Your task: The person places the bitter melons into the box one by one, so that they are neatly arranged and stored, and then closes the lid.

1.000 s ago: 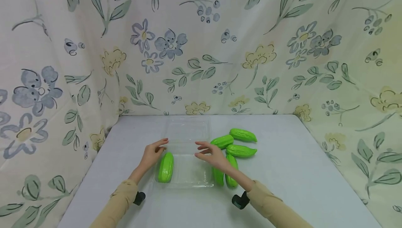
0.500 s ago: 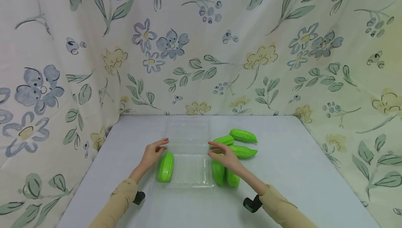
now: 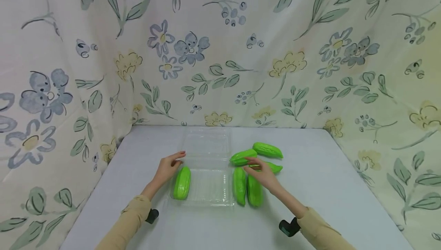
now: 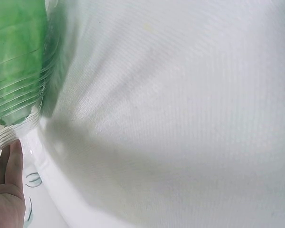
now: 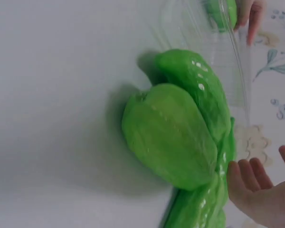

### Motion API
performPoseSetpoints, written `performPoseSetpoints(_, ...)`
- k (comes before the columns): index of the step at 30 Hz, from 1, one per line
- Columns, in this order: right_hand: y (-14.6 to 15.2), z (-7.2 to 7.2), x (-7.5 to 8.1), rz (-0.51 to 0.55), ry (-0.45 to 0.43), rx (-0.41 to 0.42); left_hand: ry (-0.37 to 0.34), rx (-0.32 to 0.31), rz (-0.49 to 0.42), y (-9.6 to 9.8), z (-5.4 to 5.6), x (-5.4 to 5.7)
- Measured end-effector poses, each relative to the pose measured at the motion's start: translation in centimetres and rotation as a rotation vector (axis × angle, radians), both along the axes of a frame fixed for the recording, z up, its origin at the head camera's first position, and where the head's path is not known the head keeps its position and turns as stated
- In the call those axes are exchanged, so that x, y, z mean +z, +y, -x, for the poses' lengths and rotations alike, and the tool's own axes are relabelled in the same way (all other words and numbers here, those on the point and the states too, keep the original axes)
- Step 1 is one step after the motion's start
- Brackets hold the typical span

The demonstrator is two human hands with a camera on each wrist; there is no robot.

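A clear plastic clamshell box (image 3: 208,188) lies with its lid (image 3: 206,142) folded back, away from me. One glossy green ridged gourd (image 3: 182,183) stands lengthwise along the box's left side. My left hand (image 3: 167,167) is at the box's left edge near the hinge; in the left wrist view its straight fingers (image 4: 14,164) touch the clear wall. To the right of the box, my right hand (image 3: 263,175) hovers over loose gourds with relaxed fingers, holding nothing. In the right wrist view a near gourd (image 5: 168,137) lies beside the hand, which partly hides another in the head view.
Two loose gourds (image 3: 239,187) lie lengthwise against the box's right side. Several more, including the farthest gourd (image 3: 268,150), lie behind them. Everything is on a white table (image 3: 327,188), with a flower-patterned curtain (image 3: 220,89) behind and at both sides.
My right hand has moved right, from over the box to over the loose gourds, uncovering the gourd next to the box. My left hand stays at the box edge.
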State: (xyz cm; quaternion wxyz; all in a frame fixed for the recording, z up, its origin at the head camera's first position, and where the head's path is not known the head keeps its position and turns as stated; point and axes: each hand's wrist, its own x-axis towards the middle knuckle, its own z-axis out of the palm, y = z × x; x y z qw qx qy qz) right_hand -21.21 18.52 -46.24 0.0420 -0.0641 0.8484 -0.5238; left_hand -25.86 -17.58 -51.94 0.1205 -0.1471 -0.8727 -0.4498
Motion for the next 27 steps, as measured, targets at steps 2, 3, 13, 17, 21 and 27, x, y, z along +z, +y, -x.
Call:
performPoseSetpoints(2, 0.6, 0.1, 0.1, -0.017, -0.019, -0.015, 0.002, -0.003, -0.001, 0.0, 0.0, 0.0)
performPoseSetpoints(3, 1.0, 0.1, 0.1, -0.03, -0.022, -0.014, 0.004, -0.004, -0.001, 0.0, 0.0, 0.0)
performPoseSetpoints(13, 3.3, 0.0, 0.2, -0.139, -0.094, -0.022, -0.001, -0.012, -0.006, -0.1, 0.2, -0.2)
performPoseSetpoints(17, 3.6, -0.2, -0.2, -0.114, -0.155, 0.005, -0.006, -0.01, -0.002, -0.1, 0.2, 0.0)
performPoseSetpoints(21, 3.6, -0.3, -0.8, -0.103, -0.191, 0.041, -0.008, -0.018, -0.011, -0.1, 0.1, 0.0)
performPoseSetpoints(27, 3.4, -0.3, -1.6, -0.103, -0.209, 0.066, -0.004, -0.021, -0.021, -0.1, 0.1, 0.0)
